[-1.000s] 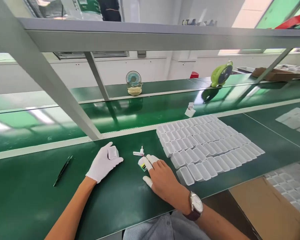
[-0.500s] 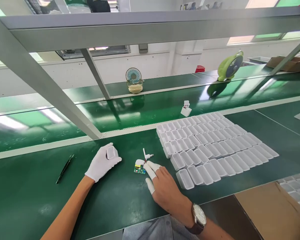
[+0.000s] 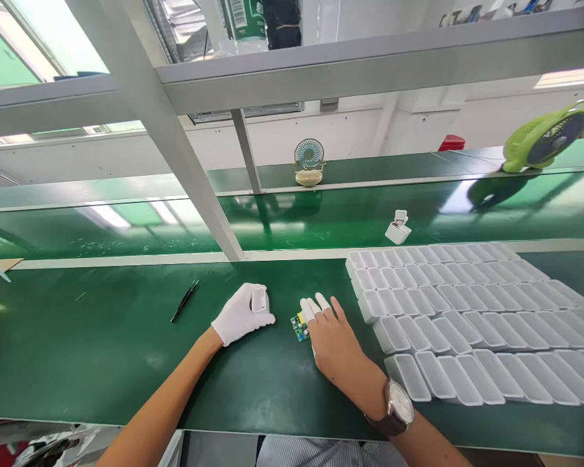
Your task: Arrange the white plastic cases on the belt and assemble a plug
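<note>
Down near the middle of the frame, on the green worktop (image 3: 102,363), I've got both hands parked close together. My left hand (image 3: 241,314), in a white glove, is curled around a small white plastic housing (image 3: 258,299) and holding it against the mat, so that grip is clenched on the part. My right hand (image 3: 333,337) is bare apart from white finger cots on the first few fingertips (image 3: 309,308). Those fingers are flat and spread, pressing down on a little green circuit board (image 3: 299,326) that pokes out just left of them. Nothing's pinched there; it's a loose, released hand resting on the board.

As for progress, I'd say it's early for this unit: board and housing are near each other but clearly apart, so the board isn't seated in the shell yet. Right of centre there's a big block of white trays (image 3: 467,311) and every pocket I can see looks unfilled. One finished-looking white piece (image 3: 398,227) sits alone just above the trays' top-left corner.

Black tweezers (image 3: 184,301) lie untouched left of the gloved hand. On the far ledge there's a small teal fan (image 3: 309,160), plus a lime green one (image 3: 545,136) at upper right.
</note>
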Motion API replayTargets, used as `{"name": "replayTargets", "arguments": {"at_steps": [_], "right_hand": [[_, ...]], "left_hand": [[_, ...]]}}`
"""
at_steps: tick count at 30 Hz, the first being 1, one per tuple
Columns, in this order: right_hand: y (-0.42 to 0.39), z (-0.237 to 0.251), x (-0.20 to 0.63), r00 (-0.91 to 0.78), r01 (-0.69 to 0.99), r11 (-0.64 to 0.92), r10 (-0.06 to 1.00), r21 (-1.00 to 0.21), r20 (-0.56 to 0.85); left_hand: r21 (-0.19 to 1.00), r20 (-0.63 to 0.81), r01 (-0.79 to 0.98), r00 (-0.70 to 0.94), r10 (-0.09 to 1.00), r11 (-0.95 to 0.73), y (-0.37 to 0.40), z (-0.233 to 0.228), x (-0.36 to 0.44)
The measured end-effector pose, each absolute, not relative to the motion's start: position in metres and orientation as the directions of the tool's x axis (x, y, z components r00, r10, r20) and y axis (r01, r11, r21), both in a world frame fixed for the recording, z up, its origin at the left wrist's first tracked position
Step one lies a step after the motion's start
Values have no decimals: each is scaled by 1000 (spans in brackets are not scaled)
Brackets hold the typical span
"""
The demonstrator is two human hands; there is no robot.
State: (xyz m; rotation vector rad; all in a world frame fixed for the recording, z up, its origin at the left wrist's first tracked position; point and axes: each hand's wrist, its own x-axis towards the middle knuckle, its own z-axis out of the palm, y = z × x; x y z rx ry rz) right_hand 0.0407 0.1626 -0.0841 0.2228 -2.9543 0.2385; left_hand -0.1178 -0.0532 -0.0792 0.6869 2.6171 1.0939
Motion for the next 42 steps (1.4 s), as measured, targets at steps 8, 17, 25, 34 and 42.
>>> {"name": "replayTargets", "arguments": {"at_steps": [8, 17, 25, 34, 42], "right_hand": [[159, -76, 24, -965, -192, 952, -138, -240, 225], [144, -69, 32, -908, -310, 618, 33, -723, 417], [151, -76, 37, -852, -384, 693, -10, -611, 523], [152, -83, 37, -822, -363, 796, -29, -484, 569], [155, -85, 38, -857, -335, 790, -28, -514, 515]], "left_hand": [[703, 56, 423, -834, 549, 571, -54, -85, -123], [687, 206, 558, -764, 612, 465, -59, -105, -104], [568, 205, 668, -681, 703, 481, -58, -98, -94], [489, 208, 728, -632, 747, 480, -55, -97, -94], [447, 239, 761, -608, 757, 471, -55, -97, -94]]}}
